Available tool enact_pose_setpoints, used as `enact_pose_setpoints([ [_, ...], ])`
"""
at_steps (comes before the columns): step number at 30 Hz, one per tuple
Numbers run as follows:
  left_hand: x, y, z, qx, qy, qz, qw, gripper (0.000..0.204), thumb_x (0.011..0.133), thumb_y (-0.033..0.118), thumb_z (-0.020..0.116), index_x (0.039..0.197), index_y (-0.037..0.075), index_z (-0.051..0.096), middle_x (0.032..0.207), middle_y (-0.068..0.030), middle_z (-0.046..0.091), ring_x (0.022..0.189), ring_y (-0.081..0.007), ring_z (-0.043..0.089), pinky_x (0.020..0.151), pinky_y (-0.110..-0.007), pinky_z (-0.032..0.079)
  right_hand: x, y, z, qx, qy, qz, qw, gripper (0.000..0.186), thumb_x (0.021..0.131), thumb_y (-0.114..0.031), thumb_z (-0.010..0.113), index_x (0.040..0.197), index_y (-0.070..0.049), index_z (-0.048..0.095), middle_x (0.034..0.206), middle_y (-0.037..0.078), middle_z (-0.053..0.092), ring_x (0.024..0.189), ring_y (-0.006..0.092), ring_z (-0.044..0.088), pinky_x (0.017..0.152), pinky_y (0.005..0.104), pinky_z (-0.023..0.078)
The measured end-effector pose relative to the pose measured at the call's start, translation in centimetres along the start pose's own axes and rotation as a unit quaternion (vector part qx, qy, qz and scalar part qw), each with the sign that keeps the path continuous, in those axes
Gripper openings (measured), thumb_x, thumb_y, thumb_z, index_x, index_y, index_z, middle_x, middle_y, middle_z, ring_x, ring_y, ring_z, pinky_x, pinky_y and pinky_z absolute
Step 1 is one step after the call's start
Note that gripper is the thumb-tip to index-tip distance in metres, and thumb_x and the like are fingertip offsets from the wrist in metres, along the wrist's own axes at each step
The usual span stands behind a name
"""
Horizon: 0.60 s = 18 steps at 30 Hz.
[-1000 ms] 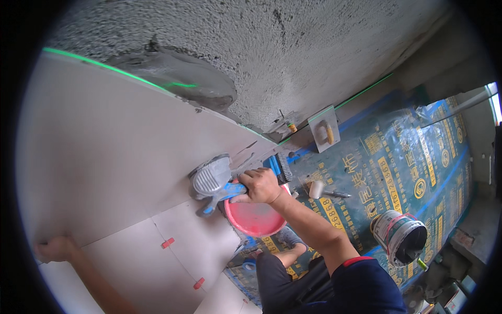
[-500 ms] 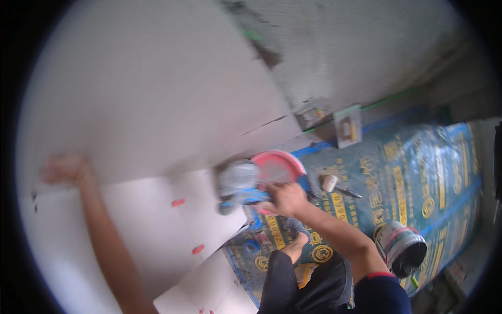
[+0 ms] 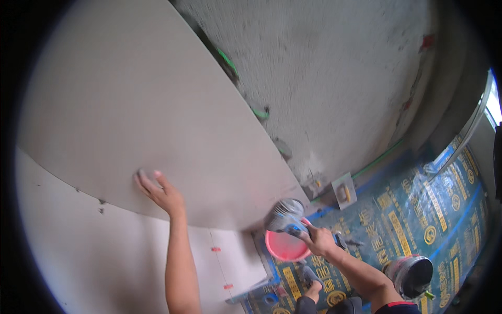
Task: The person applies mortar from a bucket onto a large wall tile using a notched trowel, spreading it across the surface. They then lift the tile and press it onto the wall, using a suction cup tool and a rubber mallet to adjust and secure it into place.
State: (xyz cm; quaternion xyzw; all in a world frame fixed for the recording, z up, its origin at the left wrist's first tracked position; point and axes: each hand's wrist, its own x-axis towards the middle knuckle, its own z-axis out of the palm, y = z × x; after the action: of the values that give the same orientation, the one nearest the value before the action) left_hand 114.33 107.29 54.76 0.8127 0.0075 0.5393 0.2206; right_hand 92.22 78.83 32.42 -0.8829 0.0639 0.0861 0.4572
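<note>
A large pale wall tile (image 3: 157,115) fills the left, its right edge lying over the bare wall. My left hand (image 3: 163,193) is open, fingers spread on the tile's lower part. My right hand (image 3: 320,242) is closed round the handle of a blue and grey tile vibrator (image 3: 287,218) with a round grey pad. That pad is beside the tile's lower right corner; whether they touch I cannot tell. Below the tool stands a red basin (image 3: 285,247), partly hidden by it.
Rough grey wall (image 3: 334,78) rises at the upper right. A trowel (image 3: 343,192) leans at its foot. Printed green sheeting (image 3: 376,230) covers the floor, with a bucket (image 3: 410,276) on it at the right. Red clips (image 3: 215,249) sit in the joint between the lower tiles.
My left hand has moved right and is now on the large tile. My right hand has swung the tile vibrator to the right, near the tile's corner. The view has shifted.
</note>
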Motion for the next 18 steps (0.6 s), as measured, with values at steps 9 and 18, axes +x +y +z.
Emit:
enact_pose_setpoints([
  [9, 7.9, 20.3, -5.7, -0.143, -0.198, 0.116, 0.963, 0.042, 0.094, 0.036, 0.052, 0.069, 0.003, 0.059, 0.065, -0.0099, 0.061, 0.061, -0.0290, 0.061, 0.057, -0.037, 0.047, 5.8, -25.2, -12.9, 0.038, 0.139, -0.216, 0.966, 0.056, 0.092, -0.055, 0.046, 0.103, -0.002, 0.058, 0.079, 0.023, 0.064, 0.080, 0.0426, 0.062, 0.072, 0.0509, 0.047],
  [18, 14.1, 22.6, -4.4, 0.066, 0.002, 0.270, 0.961, 0.033, 0.088, 0.024, 0.051, 0.062, 0.006, 0.058, 0.063, -0.0125, 0.061, 0.056, -0.0361, 0.059, 0.050, -0.045, 0.046, 7.6, -30.6, -18.0, 0.064, 0.192, -0.270, 0.941, 0.062, 0.090, -0.061, 0.044, 0.093, -0.001, 0.061, 0.077, 0.022, 0.066, 0.078, 0.0409, 0.064, 0.071, 0.0484, 0.050],
])
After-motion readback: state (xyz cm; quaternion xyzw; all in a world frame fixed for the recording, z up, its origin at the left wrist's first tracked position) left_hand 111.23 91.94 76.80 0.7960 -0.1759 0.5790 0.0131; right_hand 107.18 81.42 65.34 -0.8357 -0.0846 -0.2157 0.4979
